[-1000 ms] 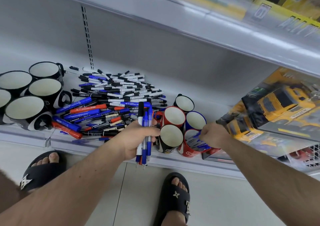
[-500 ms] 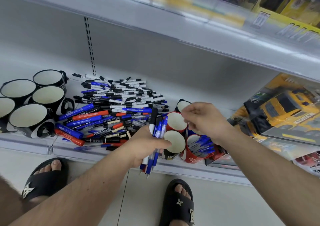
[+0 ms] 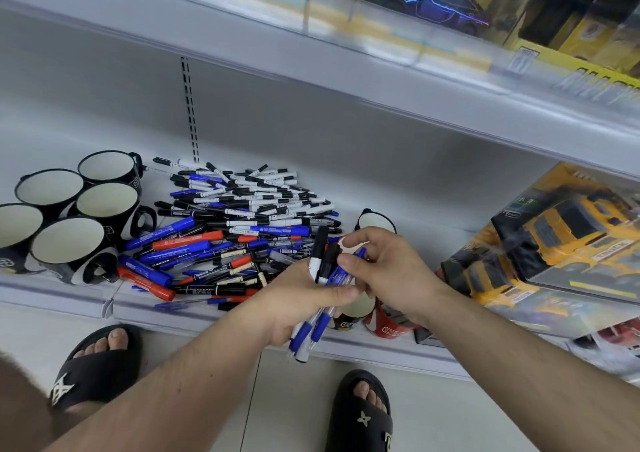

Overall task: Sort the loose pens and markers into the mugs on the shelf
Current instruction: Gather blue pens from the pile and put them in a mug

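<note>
Five black mugs [image 3: 71, 244] stand beside the pen pile [image 3: 239, 223].

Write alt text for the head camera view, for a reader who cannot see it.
A person's left hand grips a bundle of pens while the right hand pinches one of them, above red and black mugs at a white shelf's front edge. Left of the hands lies a pile of loose pens and markers, then five empty black mugs; boxed yellow toy trucks sit right.
</note>
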`<action>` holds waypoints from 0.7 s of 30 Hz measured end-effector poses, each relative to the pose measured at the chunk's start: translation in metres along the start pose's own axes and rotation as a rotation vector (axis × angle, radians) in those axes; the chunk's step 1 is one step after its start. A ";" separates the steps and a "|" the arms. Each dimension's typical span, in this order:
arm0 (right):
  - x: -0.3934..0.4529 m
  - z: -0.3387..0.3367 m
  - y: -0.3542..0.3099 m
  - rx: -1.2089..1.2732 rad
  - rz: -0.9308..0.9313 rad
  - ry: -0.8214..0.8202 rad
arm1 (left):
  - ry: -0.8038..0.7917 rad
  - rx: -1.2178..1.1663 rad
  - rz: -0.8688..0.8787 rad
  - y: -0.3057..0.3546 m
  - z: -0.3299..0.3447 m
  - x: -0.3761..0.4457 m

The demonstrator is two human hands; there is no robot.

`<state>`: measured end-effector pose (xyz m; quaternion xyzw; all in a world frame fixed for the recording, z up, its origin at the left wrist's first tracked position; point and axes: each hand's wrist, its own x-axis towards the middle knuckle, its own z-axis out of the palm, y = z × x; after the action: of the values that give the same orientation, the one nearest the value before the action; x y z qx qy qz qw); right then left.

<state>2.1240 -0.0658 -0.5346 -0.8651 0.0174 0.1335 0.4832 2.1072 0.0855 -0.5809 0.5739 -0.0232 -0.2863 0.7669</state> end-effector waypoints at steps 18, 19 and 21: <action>0.003 -0.033 -0.001 0.146 0.036 -0.056 | 0.083 -0.115 -0.003 0.004 -0.008 0.003; 0.003 -0.032 -0.002 0.137 0.034 -0.061 | 0.077 -0.110 -0.011 0.004 -0.008 0.004; 0.002 -0.030 -0.002 0.118 0.049 -0.081 | 0.069 -0.100 -0.028 0.002 -0.008 0.004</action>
<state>2.1328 -0.0903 -0.5185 -0.8283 0.0269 0.1789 0.5303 2.1144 0.0909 -0.5831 0.5448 0.0259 -0.2778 0.7908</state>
